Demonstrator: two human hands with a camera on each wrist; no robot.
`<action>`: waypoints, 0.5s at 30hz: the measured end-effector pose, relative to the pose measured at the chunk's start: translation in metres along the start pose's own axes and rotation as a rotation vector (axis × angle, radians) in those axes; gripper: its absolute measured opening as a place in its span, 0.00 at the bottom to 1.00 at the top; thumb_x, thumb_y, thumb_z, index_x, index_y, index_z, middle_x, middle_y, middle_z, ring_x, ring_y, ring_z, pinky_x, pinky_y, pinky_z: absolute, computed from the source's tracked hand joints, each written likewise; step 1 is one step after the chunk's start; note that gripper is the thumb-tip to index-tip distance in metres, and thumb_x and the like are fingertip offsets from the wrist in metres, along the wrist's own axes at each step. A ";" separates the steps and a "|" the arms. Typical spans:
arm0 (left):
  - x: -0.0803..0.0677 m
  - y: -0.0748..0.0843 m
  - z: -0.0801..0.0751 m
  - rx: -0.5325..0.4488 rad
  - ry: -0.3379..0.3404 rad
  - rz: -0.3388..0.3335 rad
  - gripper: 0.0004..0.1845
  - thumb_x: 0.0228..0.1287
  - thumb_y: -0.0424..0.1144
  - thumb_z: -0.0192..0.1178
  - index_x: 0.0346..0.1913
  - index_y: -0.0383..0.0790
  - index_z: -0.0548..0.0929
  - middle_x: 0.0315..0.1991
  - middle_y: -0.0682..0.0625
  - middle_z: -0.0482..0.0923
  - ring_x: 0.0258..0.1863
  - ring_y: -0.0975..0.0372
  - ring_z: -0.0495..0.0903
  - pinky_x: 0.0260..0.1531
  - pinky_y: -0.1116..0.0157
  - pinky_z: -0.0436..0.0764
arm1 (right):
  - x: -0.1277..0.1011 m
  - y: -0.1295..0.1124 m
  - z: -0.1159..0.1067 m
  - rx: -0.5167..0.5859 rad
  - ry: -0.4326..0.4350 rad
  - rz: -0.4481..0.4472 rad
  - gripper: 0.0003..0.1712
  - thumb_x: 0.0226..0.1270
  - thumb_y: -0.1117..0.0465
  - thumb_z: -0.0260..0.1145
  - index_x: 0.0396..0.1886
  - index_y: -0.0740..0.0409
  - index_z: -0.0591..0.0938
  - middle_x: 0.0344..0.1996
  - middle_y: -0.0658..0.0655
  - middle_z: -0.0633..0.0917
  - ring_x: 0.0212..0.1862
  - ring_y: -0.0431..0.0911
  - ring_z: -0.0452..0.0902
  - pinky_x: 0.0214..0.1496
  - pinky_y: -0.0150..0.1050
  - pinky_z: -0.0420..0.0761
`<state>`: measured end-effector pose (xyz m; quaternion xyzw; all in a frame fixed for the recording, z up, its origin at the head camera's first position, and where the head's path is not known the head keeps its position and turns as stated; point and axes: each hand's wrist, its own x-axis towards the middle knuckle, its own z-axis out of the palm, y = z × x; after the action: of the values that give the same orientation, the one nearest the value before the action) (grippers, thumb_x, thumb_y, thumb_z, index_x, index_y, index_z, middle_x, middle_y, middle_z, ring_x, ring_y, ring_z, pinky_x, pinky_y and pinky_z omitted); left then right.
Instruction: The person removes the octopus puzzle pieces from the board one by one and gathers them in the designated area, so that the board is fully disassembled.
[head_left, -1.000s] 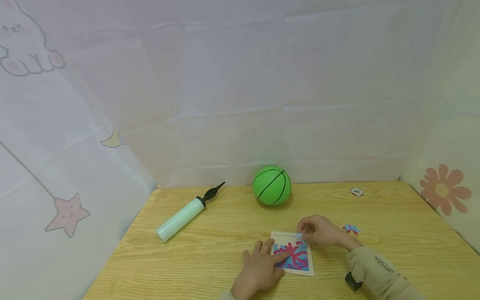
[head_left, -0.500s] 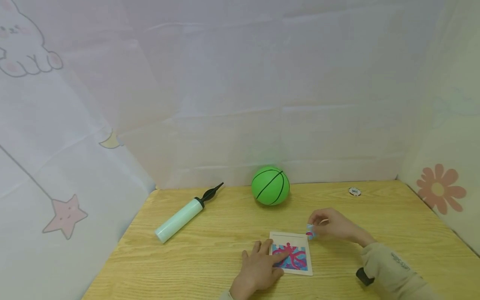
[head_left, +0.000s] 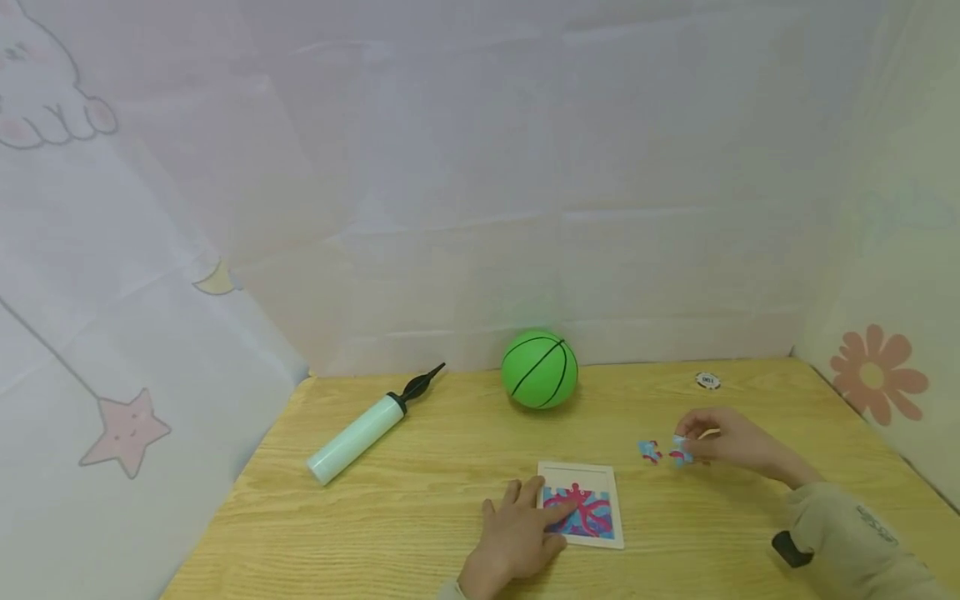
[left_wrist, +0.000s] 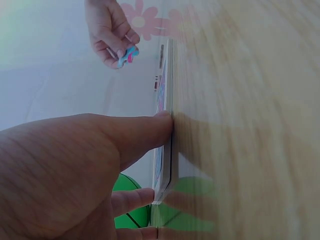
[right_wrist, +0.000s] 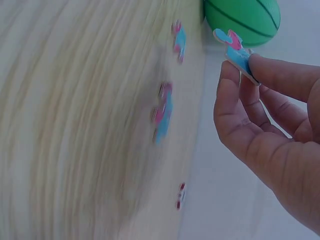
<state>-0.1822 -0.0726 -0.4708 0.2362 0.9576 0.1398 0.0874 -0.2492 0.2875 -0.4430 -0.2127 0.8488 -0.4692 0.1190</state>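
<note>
A square jigsaw board (head_left: pixel 617 508) with a pale frame lies on the table, its lower part filled with a pink octopus picture. My left hand (head_left: pixel 517 533) rests on its left side, fingers spread and index finger across the picture. In the left wrist view the thumb (left_wrist: pixel 150 131) touches the board's edge. Off to the right, my right hand (head_left: pixel 731 442) pinches a blue and pink jigsaw piece (right_wrist: pixel 237 56) between thumb and fingers, raised above the table. A loose jigsaw piece (head_left: pixel 649 452) lies beside it, and the right wrist view shows a second loose piece (right_wrist: pixel 164 112).
A green ball (head_left: pixel 540 369) stands at the back of the wooden table (head_left: pixel 375 533). To the left lies a pale green hand pump (head_left: pixel 358 437) with a black nozzle. A poker chip (head_left: pixel 707 381) is at the back right. Cloth hangs behind.
My right hand has moved right, away from the board's top right corner, carrying the jigsaw piece. A loose piece has come into view beside it. My left hand stays on the board.
</note>
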 end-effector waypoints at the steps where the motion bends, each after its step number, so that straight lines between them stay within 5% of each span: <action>1: 0.000 0.000 0.000 -0.002 0.001 -0.003 0.24 0.65 0.51 0.58 0.64 0.74 0.71 0.70 0.47 0.59 0.68 0.42 0.58 0.53 0.32 0.61 | -0.003 0.003 -0.003 0.001 0.006 0.009 0.11 0.70 0.63 0.60 0.46 0.68 0.76 0.37 0.62 0.78 0.33 0.50 0.78 0.34 0.43 0.81; 15: 0.000 0.000 -0.001 -0.030 -0.003 0.002 0.23 0.65 0.51 0.58 0.64 0.72 0.73 0.70 0.47 0.59 0.68 0.42 0.58 0.53 0.30 0.59 | -0.037 0.049 -0.036 -0.063 0.033 0.054 0.12 0.70 0.65 0.59 0.45 0.71 0.78 0.36 0.58 0.80 0.34 0.36 0.74 0.33 0.34 0.78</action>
<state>-0.1823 -0.0727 -0.4696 0.2359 0.9551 0.1537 0.0924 -0.2431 0.3547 -0.4655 -0.1854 0.8704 -0.4423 0.1111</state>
